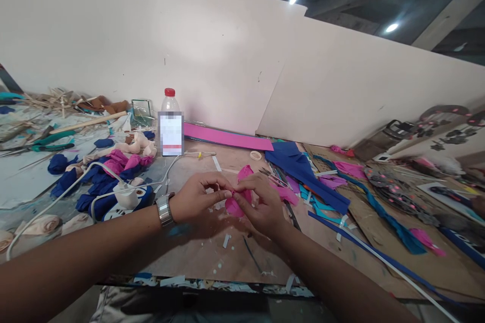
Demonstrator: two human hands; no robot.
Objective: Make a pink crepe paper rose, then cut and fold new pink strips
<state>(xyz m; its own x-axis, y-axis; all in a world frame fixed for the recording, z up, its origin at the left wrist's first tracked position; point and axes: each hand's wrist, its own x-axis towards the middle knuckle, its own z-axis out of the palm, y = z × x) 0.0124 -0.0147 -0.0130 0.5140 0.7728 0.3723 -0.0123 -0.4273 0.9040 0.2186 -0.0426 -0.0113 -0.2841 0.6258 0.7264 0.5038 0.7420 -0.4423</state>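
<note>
A piece of bright pink crepe paper (235, 207) is held above the middle of the worktable, bunched between my two hands. My left hand (204, 192), below a wrist with a metal watch (165, 210), pinches it between thumb and fingertips. From the other side, my right hand (263, 202) grips the same paper, its fingers curled around it. Some of the paper shows above and below the fingertips; the pinched part is mostly hidden. Just right of my right hand lie scissors (273, 176) and more pink paper (286, 194).
Blue and pink rolled paper flowers (113, 161) lie left, around a power strip (146, 194) with a plugged-in charger (127, 196). A red-capped bottle (170, 95) stands behind a phone (171, 136). Blue paper strips (303, 171), cardboard (413, 227) and a white cable (397, 265) lie right.
</note>
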